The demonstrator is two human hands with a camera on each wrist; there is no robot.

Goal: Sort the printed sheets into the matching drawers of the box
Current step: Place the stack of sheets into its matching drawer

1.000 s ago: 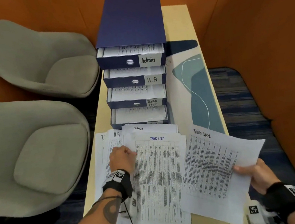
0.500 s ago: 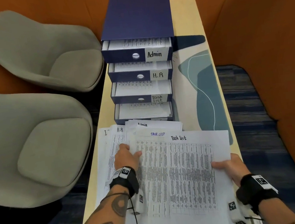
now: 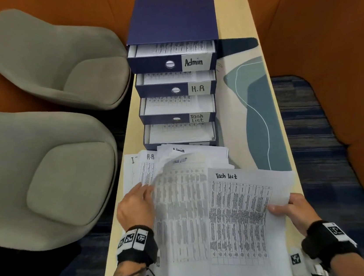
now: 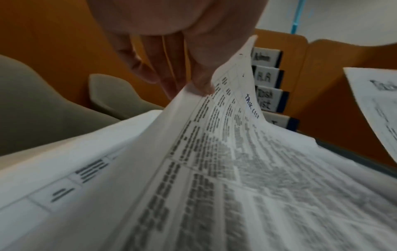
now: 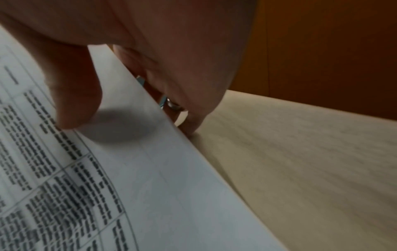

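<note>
A dark blue drawer box stands at the table's far end with its drawers pulled out: Admin, H.R, Task List and a lowest drawer whose label is hidden. A pile of printed sheets lies in front of it. My right hand pinches the right edge of a sheet headed "Task List", thumb on top. My left hand pinches and lifts the left edge of the pile's top sheet, which curls upward and is headed "Task List" in blue.
Two grey upholstered chairs stand close against the table's left side. Orange partition walls close in the back and right. A teal and cream mat covers the table right of the box. Sheets marked H.R and Admin peek out of the pile.
My right hand has carried its Task List sheet leftward over the pile, then a little back to the right. My left hand has begun peeling up the pile's top sheet, which lay flat before.
</note>
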